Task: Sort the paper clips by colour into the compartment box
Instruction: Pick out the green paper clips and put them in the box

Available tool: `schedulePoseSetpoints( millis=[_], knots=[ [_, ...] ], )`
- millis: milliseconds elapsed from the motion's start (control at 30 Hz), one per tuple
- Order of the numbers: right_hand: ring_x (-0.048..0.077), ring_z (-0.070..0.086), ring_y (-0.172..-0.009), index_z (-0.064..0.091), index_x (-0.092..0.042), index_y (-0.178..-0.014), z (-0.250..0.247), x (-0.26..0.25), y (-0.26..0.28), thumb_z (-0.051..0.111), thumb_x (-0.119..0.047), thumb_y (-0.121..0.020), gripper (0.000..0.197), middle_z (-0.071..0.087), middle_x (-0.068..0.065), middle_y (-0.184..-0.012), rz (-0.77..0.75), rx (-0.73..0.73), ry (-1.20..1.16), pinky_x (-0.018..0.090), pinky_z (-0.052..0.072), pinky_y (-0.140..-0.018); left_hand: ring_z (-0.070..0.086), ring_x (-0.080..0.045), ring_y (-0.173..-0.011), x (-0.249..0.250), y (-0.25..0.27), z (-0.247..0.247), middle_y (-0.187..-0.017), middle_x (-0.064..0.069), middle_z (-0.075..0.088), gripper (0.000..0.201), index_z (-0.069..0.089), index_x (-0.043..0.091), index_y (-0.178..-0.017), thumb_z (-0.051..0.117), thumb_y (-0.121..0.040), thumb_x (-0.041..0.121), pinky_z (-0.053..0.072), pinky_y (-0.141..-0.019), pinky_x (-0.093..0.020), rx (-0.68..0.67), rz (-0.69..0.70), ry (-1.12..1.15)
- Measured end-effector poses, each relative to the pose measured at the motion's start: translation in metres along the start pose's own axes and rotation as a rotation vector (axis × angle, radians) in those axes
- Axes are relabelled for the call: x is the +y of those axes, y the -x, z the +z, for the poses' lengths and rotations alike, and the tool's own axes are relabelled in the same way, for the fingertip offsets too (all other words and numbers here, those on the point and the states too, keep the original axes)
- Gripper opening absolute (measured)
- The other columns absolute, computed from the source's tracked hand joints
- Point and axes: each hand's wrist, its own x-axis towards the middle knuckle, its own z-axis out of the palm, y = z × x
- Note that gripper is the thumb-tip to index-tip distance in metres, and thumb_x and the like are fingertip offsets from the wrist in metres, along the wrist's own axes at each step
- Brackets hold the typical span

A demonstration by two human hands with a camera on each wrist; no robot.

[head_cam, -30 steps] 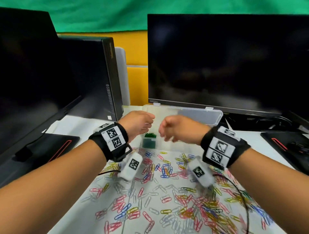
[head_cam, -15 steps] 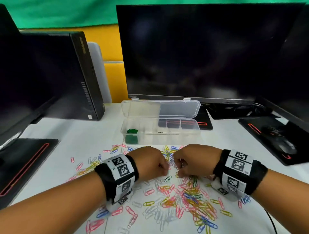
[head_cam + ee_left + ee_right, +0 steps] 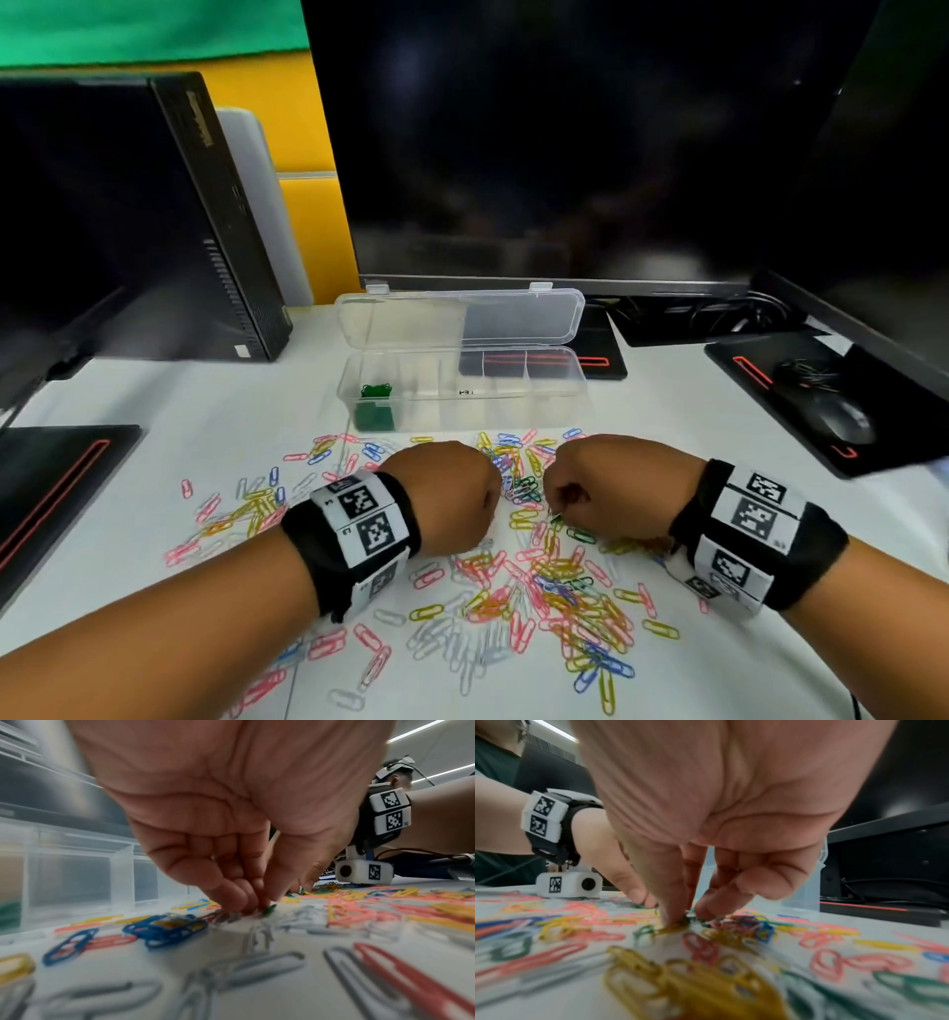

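Several loose paper clips (image 3: 560, 591) in pink, yellow, blue, white and green lie scattered on the white table. Behind them stands the clear compartment box (image 3: 513, 406), lid open, with green clips (image 3: 376, 398) in its leftmost compartment. My left hand (image 3: 495, 493) is down on the pile; in the left wrist view its fingertips (image 3: 253, 902) pinch a green clip (image 3: 269, 909) against the table. My right hand (image 3: 557, 509) is close beside it, with thumb and fingers (image 3: 672, 912) closed on a green clip (image 3: 686, 920) among tangled clips.
A large dark monitor (image 3: 565, 154) stands behind the box, a black computer tower (image 3: 154, 216) at the back left. A mouse (image 3: 842, 421) lies on a black pad at the right. Another black pad (image 3: 51, 483) lies at the left edge.
Both hands have come back from above the box down to the clip pile. In the last half second they stayed there, fingers working at green clips.
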Motion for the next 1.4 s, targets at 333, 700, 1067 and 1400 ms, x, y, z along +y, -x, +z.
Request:
schedulePoseSetpoints(
  millis=[333, 700, 1067, 1400],
  knots=[
    [0.009, 0.056, -0.076, 0.052, -0.037, -0.098, 0.004, 0.004, -0.002, 0.058, -0.027, -0.089, 0.015, 0.059, -0.011, -0.083, 0.047, 0.114, -0.136, 0.032, 0.053, -0.071, 0.049, -0.016, -0.076, -0.004, 0.003, 0.006, -0.082, 0.010, 0.051, 0.013, 0.054, 0.028, -0.080, 0.050, -0.088, 0.018, 0.038, -0.063, -0.027, 0.060, -0.007, 0.028],
    [0.004, 0.054, -0.068, 0.058, -0.033, -0.089, 0.000, 0.001, -0.004, 0.053, -0.036, -0.099, 0.011, 0.057, -0.014, -0.072, 0.049, 0.152, -0.162, 0.025, 0.043, -0.064, 0.059, -0.018, -0.106, -0.006, -0.003, 0.008, -0.118, 0.004, 0.055, 0.037, 0.063, 0.029, -0.122, 0.048, -0.097, 0.006, 0.047, -0.092, -0.030, 0.063, 0.094, 0.176],
    [-0.019, 0.053, -0.064, 0.068, -0.040, -0.125, -0.008, -0.002, 0.002, 0.053, -0.019, -0.097, 0.038, 0.054, -0.046, -0.063, 0.103, 0.316, -0.258, 0.004, 0.037, -0.057, 0.055, -0.020, -0.089, -0.005, 0.002, 0.001, -0.103, 0.001, 0.053, 0.026, 0.071, 0.023, -0.104, 0.046, -0.098, 0.018, 0.044, -0.077, -0.029, 0.038, 0.068, 0.139],
    [0.027, 0.057, -0.057, 0.072, -0.023, -0.093, -0.014, 0.000, -0.033, 0.044, -0.004, -0.090, 0.034, 0.066, 0.011, -0.071, 0.196, -0.066, -0.604, 0.032, 0.047, -0.053, 0.057, -0.025, -0.087, -0.014, 0.002, -0.006, -0.105, -0.005, 0.050, 0.016, 0.059, 0.015, -0.106, 0.047, -0.096, 0.012, 0.035, -0.070, -0.029, 0.116, -0.149, 0.180]
  ],
)
